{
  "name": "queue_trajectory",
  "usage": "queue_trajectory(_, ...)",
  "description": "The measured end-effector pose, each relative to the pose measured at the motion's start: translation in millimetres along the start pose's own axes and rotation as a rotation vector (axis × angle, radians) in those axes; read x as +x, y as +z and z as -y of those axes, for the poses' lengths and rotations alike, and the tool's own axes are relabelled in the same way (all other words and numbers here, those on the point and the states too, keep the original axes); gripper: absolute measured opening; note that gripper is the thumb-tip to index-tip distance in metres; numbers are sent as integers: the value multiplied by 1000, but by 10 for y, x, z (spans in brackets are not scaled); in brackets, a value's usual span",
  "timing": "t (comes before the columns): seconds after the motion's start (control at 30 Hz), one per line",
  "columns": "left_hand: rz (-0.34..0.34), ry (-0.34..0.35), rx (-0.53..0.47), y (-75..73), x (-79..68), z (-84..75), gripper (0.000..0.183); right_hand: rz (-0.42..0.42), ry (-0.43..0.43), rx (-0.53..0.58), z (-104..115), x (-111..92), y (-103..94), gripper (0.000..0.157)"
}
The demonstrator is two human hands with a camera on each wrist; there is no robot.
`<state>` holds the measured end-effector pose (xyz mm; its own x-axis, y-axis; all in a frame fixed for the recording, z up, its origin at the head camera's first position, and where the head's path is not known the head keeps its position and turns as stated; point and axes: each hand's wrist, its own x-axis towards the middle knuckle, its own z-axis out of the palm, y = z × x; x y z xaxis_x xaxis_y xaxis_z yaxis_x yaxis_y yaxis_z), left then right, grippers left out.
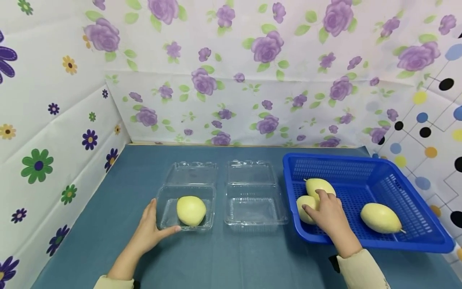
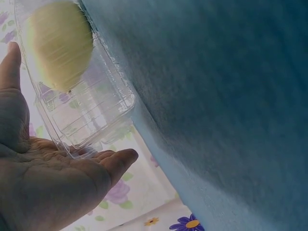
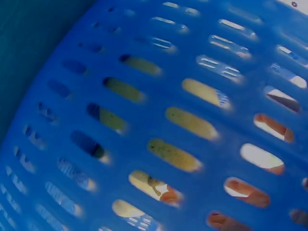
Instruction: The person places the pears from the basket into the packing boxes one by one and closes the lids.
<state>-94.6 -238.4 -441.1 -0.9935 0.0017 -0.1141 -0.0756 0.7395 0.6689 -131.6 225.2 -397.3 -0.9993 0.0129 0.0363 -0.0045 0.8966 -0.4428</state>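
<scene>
In the head view my left hand (image 1: pixel 148 233) is at the near left corner of a clear plastic clamshell box (image 1: pixel 167 212). Its thumb lies along the front rim, its fingers straight along the left side. One pale yellow melon (image 1: pixel 191 210) sits in this box, whose lid is folded back. My right hand (image 1: pixel 330 214) reaches into a blue basket (image 1: pixel 371 243), thumb and bent fingers around the front yellow melon (image 1: pixel 304 208). Another yellow melon (image 1: pixel 319 185) lies behind it, partly covered by the fingers. Through the basket's slots the right wrist view shows yellow melon skin (image 3: pixel 190 122) and fingers (image 3: pixel 248 192).
A second clear clamshell box (image 1: pixel 256 208) stands with its lid back between the first box and the basket. Farther right in the basket lies a third yellow melon (image 1: pixel 380 218). Flower-printed sheets (image 1: pixel 238 100) rise behind the blue-green table (image 1: pixel 216 261).
</scene>
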Motion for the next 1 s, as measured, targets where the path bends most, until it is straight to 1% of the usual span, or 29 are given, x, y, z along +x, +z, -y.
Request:
queue_trajectory(0.17,0,19,3,-11,51,-39,122,60,14,1,-49,9,38,70)
queue_trajectory(0.27,17,2,-5,-7,51,-47,122,88,20,-19,-53,22,43,72)
queue_trajectory(0.4,23,-25,-11,-6,7,-29,122,99,8,-55,-26,35,63,76)
queue_trajectory(0.5,16,-22,-8,-1,-15,-21,122,93,-3,-73,-24,30,74,76)
queue_trajectory(0.67,16,-24,-14,-3,-3,-21,122,90,4,-72,-20,42,71,73)
queue_trajectory(0.8,18,-39,-11,7,8,-20,122,98,11,-64,-19,49,64,71)
queue_trajectory(1.0,10,-35,-9,10,5,-16,123,120,-1,-56,-28,53,74,77)
